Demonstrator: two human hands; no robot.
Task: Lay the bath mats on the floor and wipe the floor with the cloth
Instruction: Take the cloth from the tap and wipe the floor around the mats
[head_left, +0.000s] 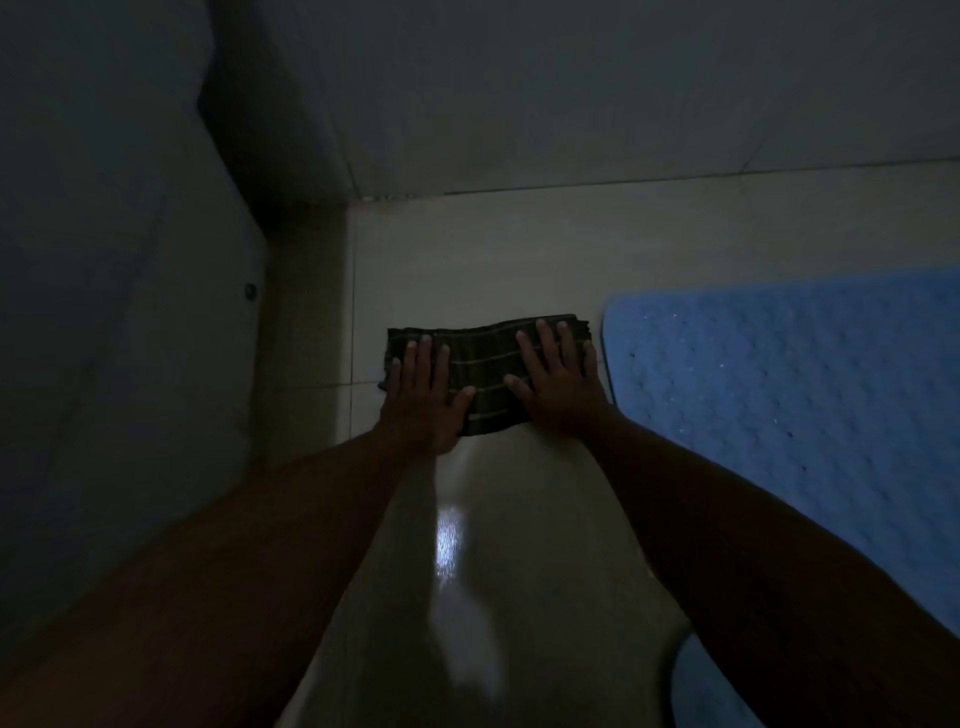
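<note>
A dark folded cloth (485, 364) with pale stripes lies on the glossy cream tiled floor (519, 545), close to the far wall. My left hand (423, 400) presses flat on its left part, fingers spread. My right hand (558, 382) presses flat on its right part in the same way. A blue bath mat (789, 415) with a dimpled surface lies spread on the floor just right of the cloth, its rounded corner almost touching my right hand. The edge of another blue mat (698, 691) shows at the bottom right, mostly hidden by my right arm.
The room is dim. A tiled wall (571, 104) meets the floor just beyond the cloth. On the left stands a pale door or panel (130, 312) with a small knob (251, 292). A light reflection shines on the floor between my arms.
</note>
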